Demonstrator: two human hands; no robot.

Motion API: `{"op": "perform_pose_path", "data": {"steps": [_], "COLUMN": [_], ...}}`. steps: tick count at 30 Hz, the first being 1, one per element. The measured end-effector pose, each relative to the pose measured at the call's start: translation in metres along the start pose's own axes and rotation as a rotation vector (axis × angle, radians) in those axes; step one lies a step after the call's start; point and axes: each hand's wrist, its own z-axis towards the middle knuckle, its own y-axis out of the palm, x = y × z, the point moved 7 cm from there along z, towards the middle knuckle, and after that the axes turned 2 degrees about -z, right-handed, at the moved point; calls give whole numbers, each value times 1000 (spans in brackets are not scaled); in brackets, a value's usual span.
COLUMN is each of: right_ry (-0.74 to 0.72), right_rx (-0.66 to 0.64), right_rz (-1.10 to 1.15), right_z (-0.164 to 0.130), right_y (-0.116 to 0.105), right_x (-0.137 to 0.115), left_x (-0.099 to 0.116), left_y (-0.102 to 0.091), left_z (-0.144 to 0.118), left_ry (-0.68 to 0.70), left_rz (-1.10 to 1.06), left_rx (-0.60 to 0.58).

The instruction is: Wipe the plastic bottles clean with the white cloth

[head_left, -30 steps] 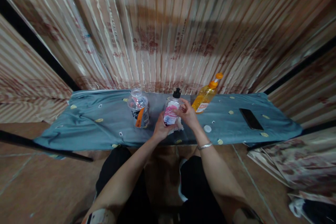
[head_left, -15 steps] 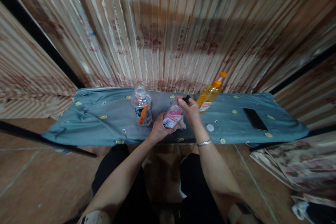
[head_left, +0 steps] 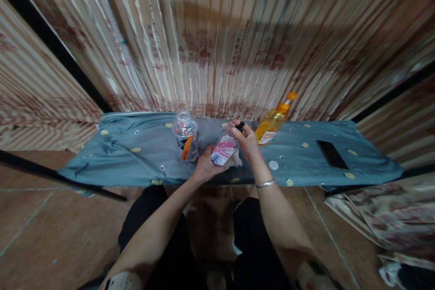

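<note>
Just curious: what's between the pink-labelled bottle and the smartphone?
The head view shows the right hand, the orange pump bottle and a round white disc.

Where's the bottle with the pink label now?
In the head view, the pink-labelled bottle is tilted between the left hand and right hand, with the clear container to its left and the orange-topped bottle to its right.

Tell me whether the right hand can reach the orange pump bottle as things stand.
Likely yes: the orange pump bottle stands near the right hand, nothing visible between them, though that hand is on the black cap of the pink-labelled bottle.
</note>
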Motion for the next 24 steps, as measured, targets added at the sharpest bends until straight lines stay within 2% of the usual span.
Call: {"op": "perform_pose_path", "data": {"steps": [3,7,12,20,24], "right_ry": [9,12,-18,27,52], "right_rx": [52,53,8,50,-27], "right_rz": [1,-42,-58,-43,-32], "right_z": [5,9,6,7,5], "right_y": [-9,-15,-7,-11,-6], "right_x": [5,8,7,11,12], "left_x": [0,-2,-1,3,1], "left_y": [0,-1,-4,-2,-4], "left_z": [1,2,2,0,1], "left_ry": [-2,-12,-31,-34,-35], "left_rz": [6,14,32,42,45], "left_rx": [0,4,17,6,8]}}
